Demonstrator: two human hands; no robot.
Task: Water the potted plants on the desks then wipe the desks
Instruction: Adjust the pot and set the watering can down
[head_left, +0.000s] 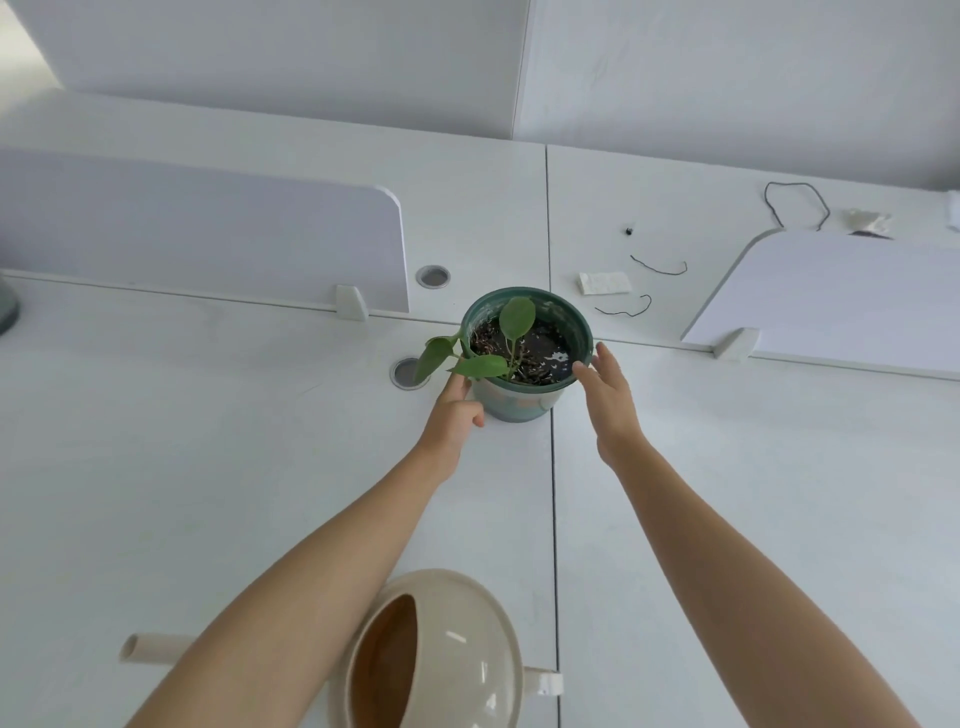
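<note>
- Green pot (524, 400) stands at centre frame on the white desk (208, 467), right over the seam where the desk panels meet.
- Plant (511, 322) in it: a few green leaves, one upright, two hanging over the rim toward the left. Soil dark, with wet, shiny patches near the right edge.
- Left hand (454, 415) touches the pot's lower left wall, fingers partly curled, under the drooping leaves.
- Right hand (608, 387) is spread flat beside the pot's right rim, fingertips at or just touching the edge; contact cannot be told for sure. Neither hand is closed round the pot.
- Cream watering can (436, 654) sits bottom centre, spout pointing left, left forearm crossing over it.
- Two round cable holes (432, 276) left of the pot.
- Right of centre, upper half: bits of dark string (660, 267) and a scrap of white tissue (605, 283).
- White dividers (208, 234) stand at left and right of the frame.
</note>
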